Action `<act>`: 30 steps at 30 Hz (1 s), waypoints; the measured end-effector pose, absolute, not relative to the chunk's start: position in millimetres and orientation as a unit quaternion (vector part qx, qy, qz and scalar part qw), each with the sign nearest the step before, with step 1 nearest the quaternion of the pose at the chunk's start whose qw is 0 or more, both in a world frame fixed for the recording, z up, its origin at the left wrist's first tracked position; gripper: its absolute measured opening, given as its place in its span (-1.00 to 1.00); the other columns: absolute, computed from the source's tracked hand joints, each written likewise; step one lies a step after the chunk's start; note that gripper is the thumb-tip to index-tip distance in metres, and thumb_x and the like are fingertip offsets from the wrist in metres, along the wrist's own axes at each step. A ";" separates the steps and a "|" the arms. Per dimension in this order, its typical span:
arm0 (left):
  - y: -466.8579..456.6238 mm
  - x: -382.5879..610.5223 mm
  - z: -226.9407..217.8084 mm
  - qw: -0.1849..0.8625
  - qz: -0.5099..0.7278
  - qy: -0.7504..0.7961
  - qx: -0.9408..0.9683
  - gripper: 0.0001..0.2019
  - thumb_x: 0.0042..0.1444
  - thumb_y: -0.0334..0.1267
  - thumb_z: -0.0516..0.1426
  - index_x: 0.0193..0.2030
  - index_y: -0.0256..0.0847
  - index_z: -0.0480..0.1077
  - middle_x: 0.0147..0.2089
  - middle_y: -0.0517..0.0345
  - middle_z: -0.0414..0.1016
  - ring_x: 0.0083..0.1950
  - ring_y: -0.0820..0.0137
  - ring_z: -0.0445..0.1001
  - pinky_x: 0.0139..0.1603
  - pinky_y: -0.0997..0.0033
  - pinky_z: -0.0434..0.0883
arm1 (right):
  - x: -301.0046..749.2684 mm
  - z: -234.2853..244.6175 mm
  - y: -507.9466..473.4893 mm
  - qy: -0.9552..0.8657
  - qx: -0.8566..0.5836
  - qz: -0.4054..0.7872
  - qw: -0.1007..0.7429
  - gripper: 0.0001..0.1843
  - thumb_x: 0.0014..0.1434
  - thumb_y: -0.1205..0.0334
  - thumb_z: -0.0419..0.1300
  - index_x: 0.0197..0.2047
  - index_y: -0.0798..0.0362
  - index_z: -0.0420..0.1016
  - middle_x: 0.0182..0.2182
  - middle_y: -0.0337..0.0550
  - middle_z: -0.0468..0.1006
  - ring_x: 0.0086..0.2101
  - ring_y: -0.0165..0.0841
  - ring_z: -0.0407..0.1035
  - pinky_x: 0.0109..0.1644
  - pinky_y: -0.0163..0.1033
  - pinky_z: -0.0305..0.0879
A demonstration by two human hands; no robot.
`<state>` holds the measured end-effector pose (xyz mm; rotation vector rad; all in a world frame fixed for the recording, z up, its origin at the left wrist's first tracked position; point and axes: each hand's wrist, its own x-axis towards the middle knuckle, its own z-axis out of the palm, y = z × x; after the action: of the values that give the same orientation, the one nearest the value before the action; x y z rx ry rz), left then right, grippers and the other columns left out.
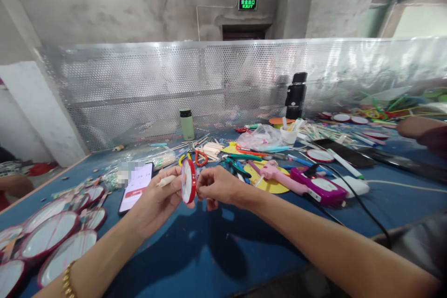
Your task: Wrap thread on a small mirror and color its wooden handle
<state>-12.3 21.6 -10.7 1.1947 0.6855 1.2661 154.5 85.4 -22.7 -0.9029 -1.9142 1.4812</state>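
Observation:
My left hand (159, 198) is closed around a pale wooden stick (166, 180) and steadies a small round drum with a red rim (188, 180), held on edge above the blue table (195, 251). My right hand (214, 186) pinches the drum's rim from the right side, fingers pressed together. Whatever thin thing those fingers may hold is too small to make out. A gold bracelet sits on my left wrist.
Several finished red-rimmed drums (52, 237) lie at the left. A phone (136, 186) lies behind my left hand. Scissors, a pink glue gun (279, 177), sticks, a green bottle (187, 125) and a black cylinder (296, 95) crowd the far table. Another person's arm (419, 128) reaches in at right.

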 end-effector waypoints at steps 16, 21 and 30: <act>18.6 -16.6 -6.8 0.627 0.522 0.254 0.519 -0.66 -0.06 -0.07 0.40 -0.31 -0.28 0.48 -0.46 0.05 0.61 -0.59 0.48 0.48 -0.57 0.59 0.43 | 160.6 -7.5 87.5 -0.554 -0.196 0.755 0.291 -0.85 -0.01 0.23 0.16 -0.49 0.04 0.22 -0.65 -0.45 0.25 -0.75 -0.60 -0.06 -0.70 -0.42 -0.06; 19.2 -17.5 -9.1 0.632 0.518 0.245 0.522 -0.70 -0.04 -0.11 0.39 -0.34 -0.28 0.49 -0.46 0.07 0.60 -0.59 0.50 0.48 -0.55 0.62 0.40 | 165.6 -17.6 92.7 -0.569 -0.071 0.798 0.184 -0.80 0.02 0.29 0.21 -0.50 0.05 0.22 -0.68 -0.48 0.14 -0.73 -0.60 -0.07 -0.67 -0.44 -0.13; 27.4 -19.4 -9.9 0.575 0.573 0.301 0.500 -0.67 -0.13 -0.14 0.43 -0.36 -0.28 0.46 -0.46 0.15 0.58 -0.55 0.48 0.49 -0.47 0.56 0.40 | 185.2 -2.2 91.0 -0.710 -0.117 0.692 0.061 -0.64 0.07 0.29 0.24 -0.05 0.24 0.58 -0.55 -0.27 0.49 -0.67 -0.60 0.13 -0.63 -0.41 -0.03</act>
<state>-19.4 27.4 -9.9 1.1704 0.7044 1.3429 185.2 91.0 -2.2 -0.3550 -2.1465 2.0934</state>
